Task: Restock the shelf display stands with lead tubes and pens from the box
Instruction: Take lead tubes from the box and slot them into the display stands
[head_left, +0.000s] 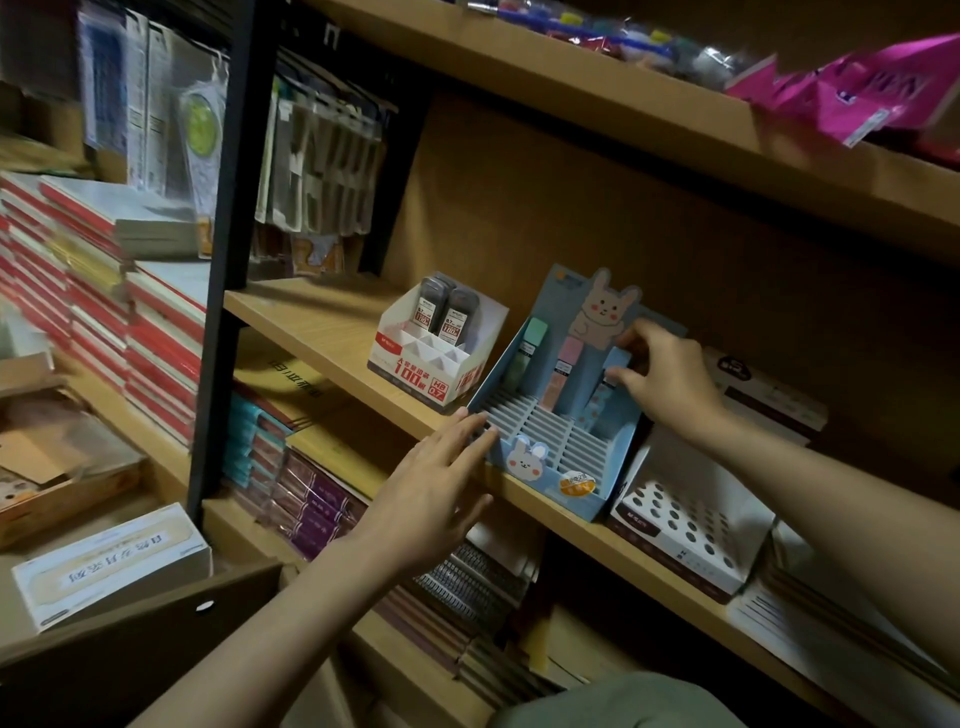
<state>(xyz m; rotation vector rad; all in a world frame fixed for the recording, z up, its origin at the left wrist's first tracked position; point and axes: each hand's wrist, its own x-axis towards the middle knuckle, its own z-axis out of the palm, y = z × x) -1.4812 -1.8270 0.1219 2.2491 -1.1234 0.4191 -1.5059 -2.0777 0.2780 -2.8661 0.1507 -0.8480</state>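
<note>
- Two hands work at the wooden shelf (332, 332): the left hand (441, 488) lies flat, fingers straight, against the front left corner of the blue rabbit display stand (550, 447) at the shelf's front edge.
- Farther in, the right hand (660, 374) pinches what looks like a blue lead tube (618, 364) at the stand's back right slots, beside a pink tube (566, 358) and a green tube (532, 340).
- Left of it, the white display stand (415, 374) holds two dark lead tubes (447, 317).
- A white holed stand (691, 525) sits right.

Dim wooden shelving (332, 322) with a black metal upright (223, 249), stacked notebooks (98, 306) alongside.
</note>
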